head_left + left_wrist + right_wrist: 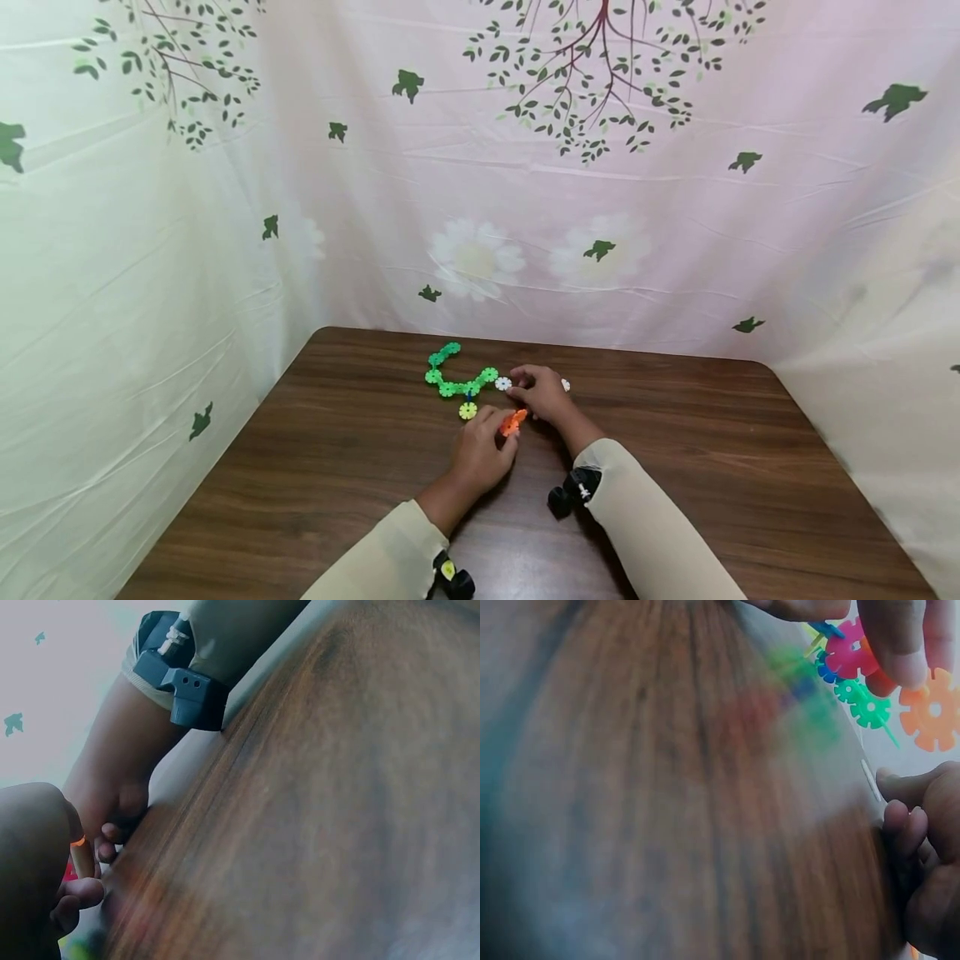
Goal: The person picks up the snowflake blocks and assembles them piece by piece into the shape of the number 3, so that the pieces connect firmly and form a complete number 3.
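Observation:
Notched plastic flower discs are linked into a curved green chain (447, 388) on the table. A yellow disc (468, 411) hangs off its near side by a blue piece. My left hand (480, 450) grips orange discs (512, 422) between thumb and fingers; the right wrist view shows a pale orange disc (934, 710) and a pink disc (847, 649) by those fingers. At the chain's right end lies a white disc (503, 383), pinched at its edge by my right hand (546, 393). Another white disc (566, 386) shows partly behind that hand.
The brown wooden table (360, 467) reaches back to a printed curtain (525, 192) with leaves and flowers. Black wrist cameras (581, 487) are strapped at both sleeves. My forearms run close together.

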